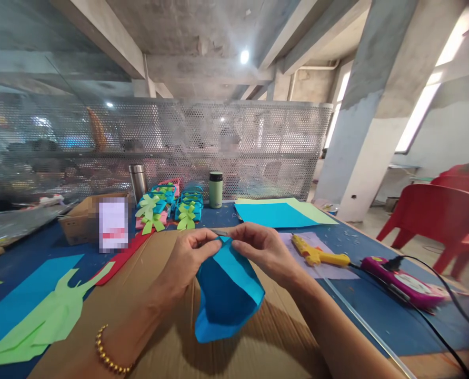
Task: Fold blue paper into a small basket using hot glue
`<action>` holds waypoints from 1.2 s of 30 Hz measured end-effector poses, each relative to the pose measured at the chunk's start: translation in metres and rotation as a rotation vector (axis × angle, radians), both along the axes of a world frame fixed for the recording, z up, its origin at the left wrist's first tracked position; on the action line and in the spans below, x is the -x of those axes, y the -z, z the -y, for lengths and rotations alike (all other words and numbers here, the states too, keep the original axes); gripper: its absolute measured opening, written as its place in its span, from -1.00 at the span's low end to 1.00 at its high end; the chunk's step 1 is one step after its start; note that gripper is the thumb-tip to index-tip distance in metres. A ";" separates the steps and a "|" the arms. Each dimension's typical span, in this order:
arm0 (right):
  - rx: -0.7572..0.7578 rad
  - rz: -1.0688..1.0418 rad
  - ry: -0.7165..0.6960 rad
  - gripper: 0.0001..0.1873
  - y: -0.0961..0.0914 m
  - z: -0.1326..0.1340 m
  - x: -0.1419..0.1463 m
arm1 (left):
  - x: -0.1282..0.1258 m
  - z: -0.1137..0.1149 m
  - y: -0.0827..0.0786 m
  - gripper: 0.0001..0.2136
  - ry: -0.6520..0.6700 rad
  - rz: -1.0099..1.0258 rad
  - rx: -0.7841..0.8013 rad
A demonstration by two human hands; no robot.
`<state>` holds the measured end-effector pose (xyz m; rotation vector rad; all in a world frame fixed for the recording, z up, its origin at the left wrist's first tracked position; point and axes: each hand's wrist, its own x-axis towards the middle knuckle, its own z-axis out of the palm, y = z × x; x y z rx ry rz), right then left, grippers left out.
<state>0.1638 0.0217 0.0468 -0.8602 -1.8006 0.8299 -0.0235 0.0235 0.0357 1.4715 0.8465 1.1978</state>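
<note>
Between my hands is a folded piece of blue craft paper (230, 295), raised above a brown cardboard sheet (151, 337) and bulging open toward me. My left hand (190, 252) pinches its top edge from the left, thumb against the paper. From the other side my right hand (260, 247) pinches the same edge, its fingertips close to the left ones. A small thin greyish item (220, 232) shows between the fingertips; what it is I cannot make out. A yellow hot glue gun (317, 255) lies right of my right hand on a pale purple sheet (287, 239).
Green paper cutouts (60, 310) and a blue strip (25, 289) lie left. Behind stand finished paper baskets (189, 205), a green tumbler (216, 190), a steel flask (138, 181) and a cardboard box (76, 221). Blue sheets (273, 215), a purple power strip (403, 284) and cords occupy the right.
</note>
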 end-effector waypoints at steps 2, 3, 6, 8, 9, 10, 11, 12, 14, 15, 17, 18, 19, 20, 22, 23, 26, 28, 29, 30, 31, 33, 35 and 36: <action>-0.030 0.010 0.026 -0.77 0.002 -0.001 0.000 | 0.000 -0.004 0.003 -0.78 -0.004 0.002 0.001; -0.051 0.027 0.050 -0.78 0.003 -0.002 0.000 | 0.000 -0.006 0.004 -0.78 -0.006 -0.016 -0.007; -0.124 0.094 0.115 -0.86 0.007 -0.004 0.001 | 0.000 -0.008 0.006 -0.80 -0.021 -0.086 -0.057; -0.170 0.125 0.127 -0.89 0.009 -0.004 0.002 | 0.000 -0.008 0.006 -0.82 -0.013 -0.125 -0.098; -0.190 0.137 0.126 -0.90 0.010 -0.004 0.002 | 0.000 -0.008 0.006 -0.82 0.000 -0.138 -0.113; -0.208 0.151 0.123 -0.91 0.010 -0.004 0.002 | 0.000 -0.008 0.006 -0.83 0.016 -0.149 -0.125; -0.229 0.165 0.119 -0.92 0.011 -0.004 0.002 | 0.000 -0.008 0.006 -0.83 0.032 -0.157 -0.132; -0.253 0.181 0.119 -0.93 0.012 -0.004 0.002 | 0.001 -0.008 0.006 -0.83 0.042 -0.163 -0.136; -0.328 0.202 0.130 -0.96 0.015 -0.005 0.003 | 0.002 -0.010 0.007 -0.84 0.040 -0.163 -0.146; -0.380 0.207 0.138 -0.96 0.016 -0.005 0.003 | 0.002 -0.011 0.007 -0.85 0.036 -0.162 -0.154; -0.489 0.217 0.151 -0.94 0.018 -0.005 0.004 | 0.003 -0.012 0.008 -0.86 0.028 -0.160 -0.177; -0.537 0.223 0.156 -0.93 0.019 -0.006 0.005 | 0.003 -0.013 0.008 -0.86 0.029 -0.160 -0.188; -0.577 0.229 0.160 -0.92 0.020 -0.006 0.005 | 0.003 -0.014 0.007 -0.86 0.031 -0.160 -0.195; -0.609 0.238 0.165 -0.90 0.020 -0.007 0.006 | 0.003 -0.014 0.007 -0.86 0.034 -0.160 -0.197; -0.661 0.252 0.185 -0.89 0.020 -0.007 0.006 | 0.003 -0.013 0.005 -0.87 0.031 -0.152 -0.181; -0.685 0.260 0.198 -0.89 0.020 -0.007 0.006 | 0.003 -0.012 0.005 -0.86 0.030 -0.148 -0.166; -0.726 0.297 0.230 -0.89 0.019 -0.007 0.006 | 0.003 -0.011 0.004 -0.85 0.023 -0.144 -0.130; -0.733 0.328 0.232 -0.88 0.019 -0.007 0.006 | 0.003 -0.010 0.004 -0.84 0.011 -0.157 -0.124; -0.737 0.341 0.227 -0.87 0.019 -0.007 0.006 | 0.004 -0.010 0.004 -0.83 0.005 -0.159 -0.128; -0.743 0.351 0.223 -0.87 0.019 -0.007 0.006 | 0.004 -0.011 0.004 -0.83 0.006 -0.160 -0.135; -0.751 0.357 0.221 -0.86 0.020 -0.007 0.006 | 0.004 -0.011 0.004 -0.82 0.010 -0.158 -0.146; -0.767 0.366 0.221 -0.86 0.020 -0.008 0.006 | 0.005 -0.013 0.005 -0.81 0.024 -0.154 -0.171; -0.777 0.379 0.226 -0.86 0.020 -0.009 0.006 | 0.006 -0.014 0.005 -0.81 0.035 -0.162 -0.180; -0.778 0.387 0.228 -0.86 0.020 -0.009 0.006 | 0.006 -0.014 0.005 -0.81 0.040 -0.170 -0.185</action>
